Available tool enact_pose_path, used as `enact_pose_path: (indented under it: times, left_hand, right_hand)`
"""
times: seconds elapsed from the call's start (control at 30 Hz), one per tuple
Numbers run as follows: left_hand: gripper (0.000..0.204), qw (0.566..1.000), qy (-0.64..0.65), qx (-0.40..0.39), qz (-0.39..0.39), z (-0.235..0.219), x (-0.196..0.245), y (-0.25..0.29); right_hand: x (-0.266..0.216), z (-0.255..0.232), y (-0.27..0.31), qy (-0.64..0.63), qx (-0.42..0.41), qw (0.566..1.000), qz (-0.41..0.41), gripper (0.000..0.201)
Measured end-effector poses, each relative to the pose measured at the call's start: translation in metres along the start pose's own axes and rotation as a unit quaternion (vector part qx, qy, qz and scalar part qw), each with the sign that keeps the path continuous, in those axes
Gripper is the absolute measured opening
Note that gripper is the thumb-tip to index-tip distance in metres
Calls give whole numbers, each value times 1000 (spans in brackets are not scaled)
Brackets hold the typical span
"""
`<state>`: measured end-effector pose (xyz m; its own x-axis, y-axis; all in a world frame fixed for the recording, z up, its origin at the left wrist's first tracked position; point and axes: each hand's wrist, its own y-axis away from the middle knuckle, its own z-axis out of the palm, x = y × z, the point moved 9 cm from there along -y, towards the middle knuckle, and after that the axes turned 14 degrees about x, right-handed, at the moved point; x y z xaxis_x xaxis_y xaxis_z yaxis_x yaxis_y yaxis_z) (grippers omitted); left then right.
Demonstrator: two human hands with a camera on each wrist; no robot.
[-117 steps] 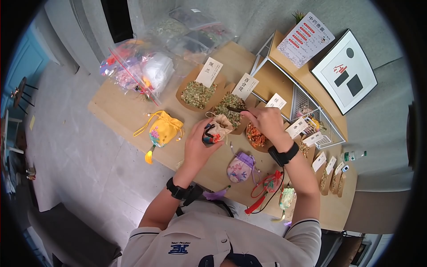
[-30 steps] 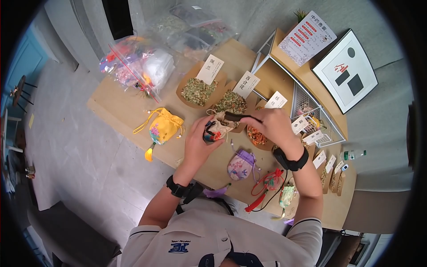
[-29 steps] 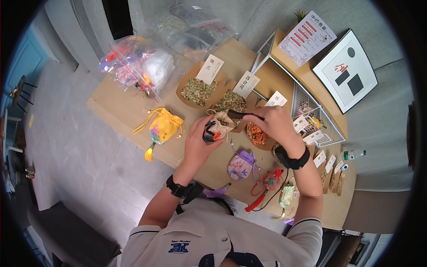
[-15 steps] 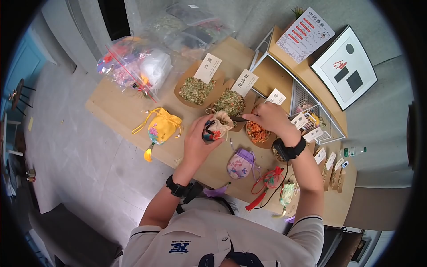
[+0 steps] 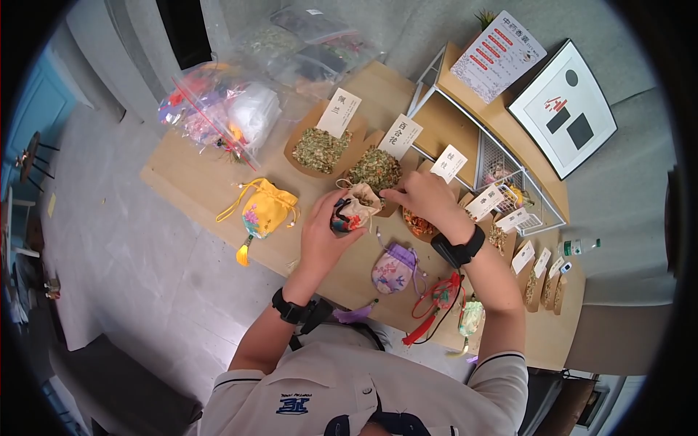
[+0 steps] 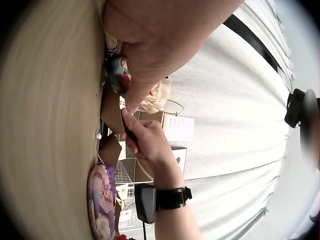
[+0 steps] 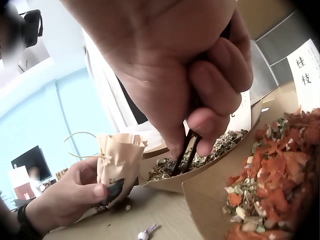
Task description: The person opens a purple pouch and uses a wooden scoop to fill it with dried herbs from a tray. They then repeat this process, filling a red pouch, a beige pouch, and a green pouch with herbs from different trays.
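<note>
My left hand (image 5: 325, 229) grips a small drawstring pouch (image 5: 358, 208) with a cream lining and a patterned base. Its mouth gapes upward, showing dried herbs inside. My right hand (image 5: 430, 198) holds dark tongs (image 7: 185, 159), whose two prongs dip into the greenish dried herbs (image 7: 215, 152) of a brown paper tray in the right wrist view. That tray (image 7: 170, 185) sits right beside the pouch. A neighbouring tray holds orange dried petals (image 7: 280, 172); my right hand partly covers them in the head view.
A yellow pouch (image 5: 267, 205) lies left; purple (image 5: 395, 269), red (image 5: 446, 291) and pale green pouches (image 5: 471, 317) lie nearer my body. Labelled herb trays line the right side. Plastic bags (image 5: 218, 112), a shelf (image 5: 443, 116) and a bottle (image 5: 579, 247) stand around.
Earlier, my right hand holds the tongs over the pouch's mouth. It has since drawn back right and now lowers toward the herb tray. My left hand keeps the pouch in place.
</note>
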<state>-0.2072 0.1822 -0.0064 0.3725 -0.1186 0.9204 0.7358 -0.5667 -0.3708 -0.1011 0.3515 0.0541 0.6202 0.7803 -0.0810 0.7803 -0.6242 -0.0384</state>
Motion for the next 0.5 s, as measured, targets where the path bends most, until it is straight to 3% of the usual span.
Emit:
enact_pose_path:
  times: [0.2,0.3,0.5]
  left_hand:
    - [78,1000,2,4,0,0,0,0]
    - [78,1000,2,8,3,-2,0,0]
    - [79,1000,3,12,0,-1,-3,0]
  right_hand:
    - [9,0,3,-41,30,999,16,47]
    - [15,-20,3,-43,83,995,43,46]
    - [8,-56,9,-42,194,980,-12,49]
